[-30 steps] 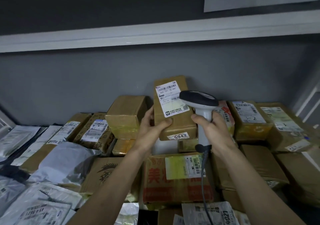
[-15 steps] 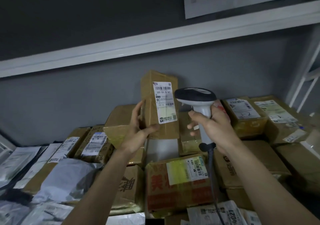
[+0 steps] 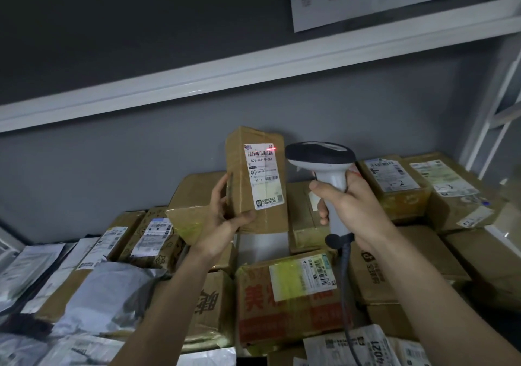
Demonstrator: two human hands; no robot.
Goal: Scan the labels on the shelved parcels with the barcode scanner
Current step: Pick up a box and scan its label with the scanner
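My left hand (image 3: 222, 222) holds a small brown cardboard parcel (image 3: 255, 219) upright above the pile, gripping its lower left corner. Its white shipping label (image 3: 263, 176) faces me, and a red scan line glows on the barcode at the label's top right. My right hand (image 3: 352, 213) grips the handle of a white barcode scanner (image 3: 324, 162) with a dark head, just right of the parcel. The scanner's grey cable (image 3: 345, 289) hangs down over the boxes.
Brown cartons with labels (image 3: 394, 185) fill the shelf, some stacked, one with red print (image 3: 287, 303) in front. Grey plastic mailer bags (image 3: 107, 298) lie at the left. A white shelf board (image 3: 253, 66) runs overhead, with a white rack frame (image 3: 496, 106) at the right.
My left hand lifted the parcel off the pile and turned it upright, label toward me. The scanner rose beside it, and a red scan line now shows on the barcode.
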